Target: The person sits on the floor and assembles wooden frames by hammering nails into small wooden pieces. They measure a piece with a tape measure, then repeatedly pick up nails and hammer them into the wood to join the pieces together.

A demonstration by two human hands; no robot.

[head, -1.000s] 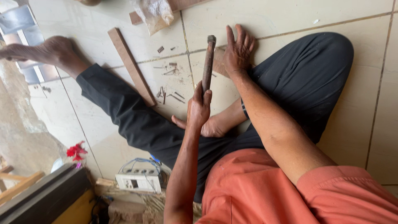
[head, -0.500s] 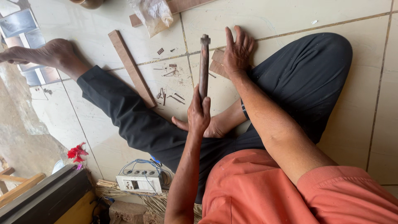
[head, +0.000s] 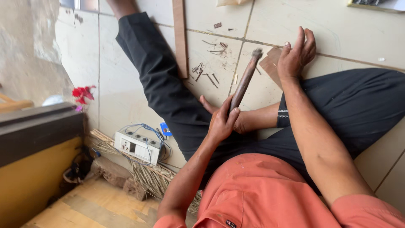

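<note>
Hammer work on a tiled floor, going left to right.

Far left there's a dark-and-yellow piece of furniture, with a small red flower just past it. Lower down, a white power strip with blue and white wires lies on a bundle of straw.

Next is the person's leg in black trousers, stretched across the tiles, with a long wooden strip lying flat right beside it. Loose nails are scattered on the tile next to the strip.

The left hand is wrapped tight around the low end of a hammer. The handle tilts up and to the right, and the head hangs in the air near the edge of a small brown wood piece, not touching it as far as I can see.

The right hand rests on that piece and pins it to the floor. Its fingers are close together and mostly straight, so it's pressing rather than gripping.

As for progress, I'd call it the middle of the job. Lots of nails are unused, the long strip lies by itself, and the small piece is the only thing under a hand. I can't tell whether a nail is already standing in it, because the hand and the hammer head cover that spot.
</note>
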